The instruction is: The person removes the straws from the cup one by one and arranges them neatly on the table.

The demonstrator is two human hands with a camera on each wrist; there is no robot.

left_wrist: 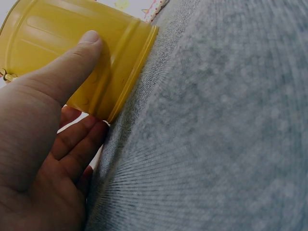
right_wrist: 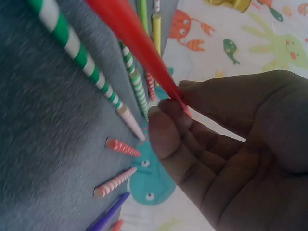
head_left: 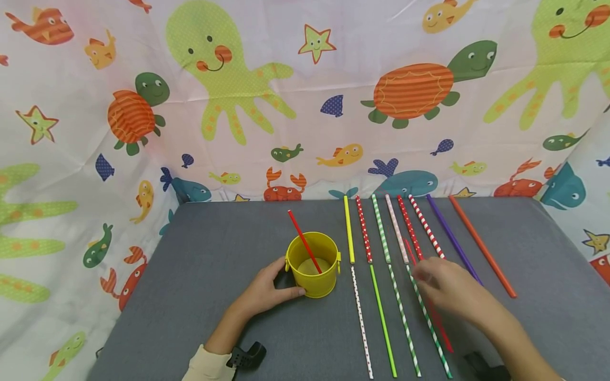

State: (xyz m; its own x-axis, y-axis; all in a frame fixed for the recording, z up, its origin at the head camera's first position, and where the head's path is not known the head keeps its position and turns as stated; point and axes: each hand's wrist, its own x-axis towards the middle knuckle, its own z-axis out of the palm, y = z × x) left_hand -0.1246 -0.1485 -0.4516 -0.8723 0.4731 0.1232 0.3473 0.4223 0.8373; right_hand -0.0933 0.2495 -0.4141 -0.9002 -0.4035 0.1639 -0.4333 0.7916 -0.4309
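A yellow metal pail (head_left: 318,288) stands upright on the grey table, with one plain red straw (head_left: 301,235) leaning inside it. My left hand (head_left: 267,290) holds the pail from its left side. In the left wrist view the thumb (left_wrist: 72,67) lies along the pail's wall, and other fingers are near its base. Above the rows of straws, my right hand (head_left: 452,291) pinches a second plain red straw (right_wrist: 139,43) between thumb and fingertips. That straw slants over a green-and-white striped straw (head_left: 429,323) lying below it.
Several straws lie in two rows right of the pail, among them a yellow straw (head_left: 349,227), a lime green straw (head_left: 383,317), a purple straw (head_left: 452,238) and an orange straw (head_left: 481,246). A sea-animal printed cloth (head_left: 295,106) hangs behind the table (head_left: 229,233).
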